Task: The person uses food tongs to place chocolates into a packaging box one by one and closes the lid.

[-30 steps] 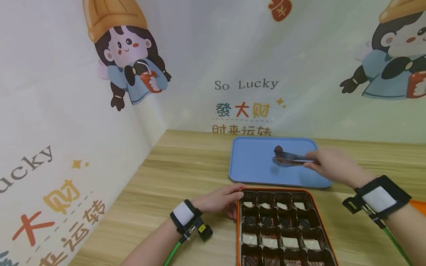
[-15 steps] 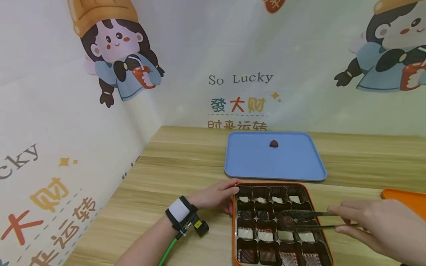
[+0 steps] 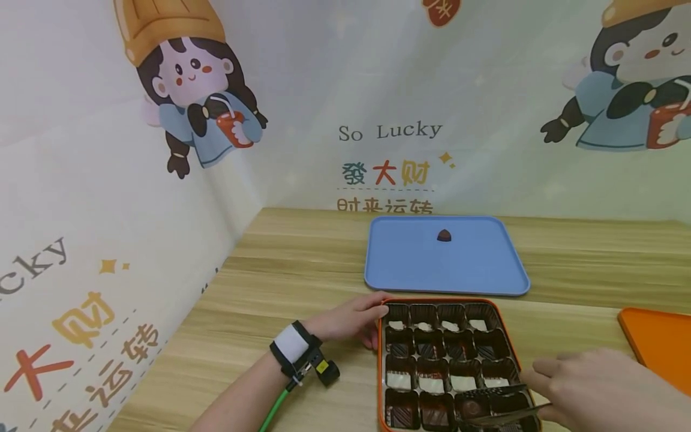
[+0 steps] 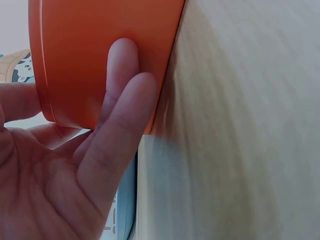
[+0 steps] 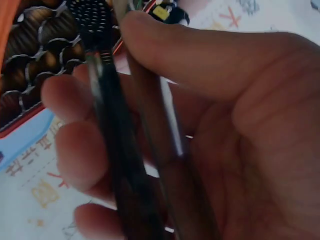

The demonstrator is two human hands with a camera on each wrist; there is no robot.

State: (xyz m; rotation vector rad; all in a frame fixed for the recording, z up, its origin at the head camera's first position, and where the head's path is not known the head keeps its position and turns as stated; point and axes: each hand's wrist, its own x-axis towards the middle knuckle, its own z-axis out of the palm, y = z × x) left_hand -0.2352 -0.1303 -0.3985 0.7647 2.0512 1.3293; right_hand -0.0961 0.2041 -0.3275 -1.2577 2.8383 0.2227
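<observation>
My left hand [image 3: 348, 318] holds the back left corner of an orange box [image 3: 381, 384] with a dark, compartmented plastic insert. In the left wrist view, its fingers [image 4: 125, 102] lie along the box's orange side and another digit reaches over the rim. My right hand [image 3: 599, 384] holds metal tongs [image 3: 518, 414] over the front right of the box; their perforated ends stand apart. Between those ends shows a dark rounded piece [image 3: 471, 409], possibly a chocolate, above a front-row compartment; whether they grip it is unclear. In the right wrist view, fingers and thumb wrap round the tongs' arms [image 5: 117, 130].
Behind the box lies a blue tray [image 3: 399, 258] with one small dark brown chocolate [image 3: 444, 236] near its back edge. An orange tray [image 3: 655, 330] sits at the right. Pale flat patches [image 3: 399, 380] show in some compartments. A printed cloth [image 3: 302, 120] hangs behind the wooden table.
My right hand has moved the tongs from over the blue tray to the box, then to its front row, with the ends spread. The left hand keeps its hold on the corner.
</observation>
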